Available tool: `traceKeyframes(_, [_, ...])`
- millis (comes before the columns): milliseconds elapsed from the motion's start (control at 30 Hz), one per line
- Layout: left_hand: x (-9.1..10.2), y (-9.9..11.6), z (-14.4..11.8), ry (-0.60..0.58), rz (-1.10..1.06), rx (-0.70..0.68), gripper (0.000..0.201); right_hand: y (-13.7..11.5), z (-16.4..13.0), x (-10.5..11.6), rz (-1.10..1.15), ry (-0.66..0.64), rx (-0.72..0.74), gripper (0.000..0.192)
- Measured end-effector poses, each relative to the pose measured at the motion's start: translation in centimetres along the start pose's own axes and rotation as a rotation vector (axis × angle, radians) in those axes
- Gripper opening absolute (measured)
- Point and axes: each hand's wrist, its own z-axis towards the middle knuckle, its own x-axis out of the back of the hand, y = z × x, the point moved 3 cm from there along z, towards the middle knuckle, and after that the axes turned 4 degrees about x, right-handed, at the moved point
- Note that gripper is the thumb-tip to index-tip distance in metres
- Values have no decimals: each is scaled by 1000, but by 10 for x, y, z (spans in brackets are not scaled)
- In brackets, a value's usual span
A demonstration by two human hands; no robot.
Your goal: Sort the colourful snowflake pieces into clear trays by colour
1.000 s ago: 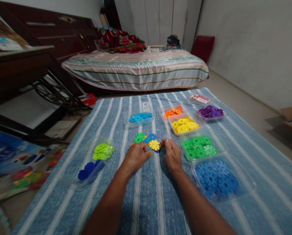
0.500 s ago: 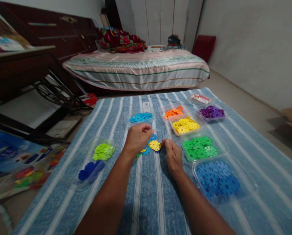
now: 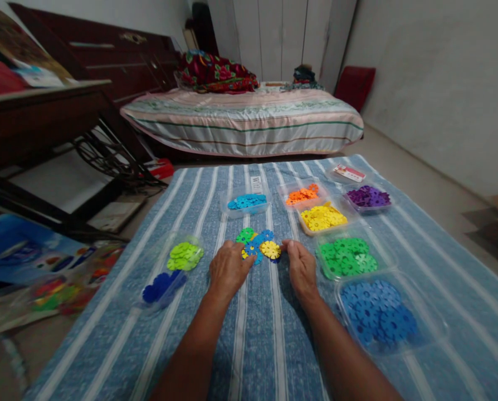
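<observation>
A small pile of mixed flower-shaped plastic discs (image 3: 259, 246), green, blue and yellow, lies on the blue striped cloth (image 3: 257, 334). My left hand (image 3: 228, 268) lies knuckles up at the pile's left edge, its curled fingertips on the discs. My right hand (image 3: 301, 268) sits at the pile's right edge, thumb and forefinger pinched beside the yellow disc (image 3: 271, 249). Whether the left fingers grip a disc is hidden.
Clear trays of sorted discs ring the pile: light blue (image 3: 247, 202), orange (image 3: 302, 195), yellow (image 3: 323, 217), purple (image 3: 368, 196), green (image 3: 347, 256), blue (image 3: 378, 314), lime (image 3: 184, 256), dark blue (image 3: 161, 287). A bed (image 3: 244, 120) stands beyond, a dark table (image 3: 44, 111) at left.
My left hand rose from the pile toward the light blue tray, then came back down to the pile's left edge. My right hand stayed at the right edge.
</observation>
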Motion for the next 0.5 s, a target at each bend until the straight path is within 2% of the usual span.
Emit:
traceKeyframes(233, [-2, 0, 1, 16, -105, -8, 25, 0, 0, 0, -3, 8, -1, 52])
traceKeyframes(333, [-3, -1, 3, -4, -99, 0, 30, 1, 0, 0, -12, -1, 0, 52])
traceKeyframes(500, [-4, -1, 7, -36, -91, 27, 28, 2, 0, 0, -16, -8, 0, 52])
